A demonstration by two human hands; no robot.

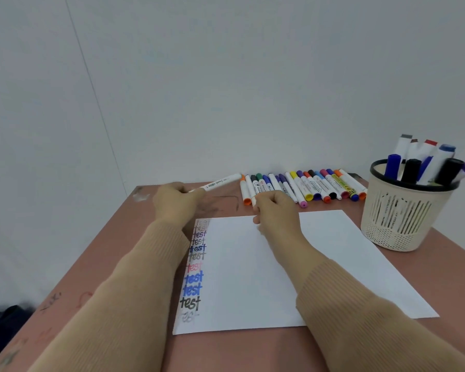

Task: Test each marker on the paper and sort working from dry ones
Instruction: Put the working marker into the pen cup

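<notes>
A white marker (218, 183) is gripped in the left hand (176, 197) over the far side of the bench (239, 350), just beyond the paper (279, 264). The right hand (275, 208) is curled at the paper's far edge; whether anything is pinched in it cannot be told. One column of "test" words (196, 267), some bold, some faint, is written, so many markers are judged tested. A row of markers (304, 187) and a basket (397, 218) of others are seen; which are untested cannot be told.
</notes>
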